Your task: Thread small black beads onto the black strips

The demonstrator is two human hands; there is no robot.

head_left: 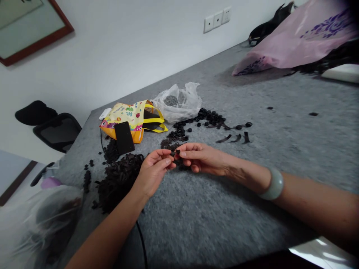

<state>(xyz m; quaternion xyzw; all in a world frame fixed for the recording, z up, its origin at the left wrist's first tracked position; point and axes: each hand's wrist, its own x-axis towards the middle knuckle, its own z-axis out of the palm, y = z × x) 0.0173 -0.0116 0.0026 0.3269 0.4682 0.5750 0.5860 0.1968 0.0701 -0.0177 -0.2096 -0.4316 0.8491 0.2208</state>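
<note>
My left hand and my right hand meet over the grey table, fingertips almost touching. Thumb and forefinger of each are pinched on a small black piece, which the fingers partly cover; its exact kind is too small to tell. A heap of short black strips lies beside my left wrist. Just behind the fingers are small dark bits and a scatter of round black button-like pieces. Beyond my right hand, a few separate black strips lie on the felt-like surface.
A dark phone leans on a yellow printed bag. Behind stands a clear plastic bag with small grey contents. A pink bag lies far right. A black cable runs near my left forearm; an office chair stands left.
</note>
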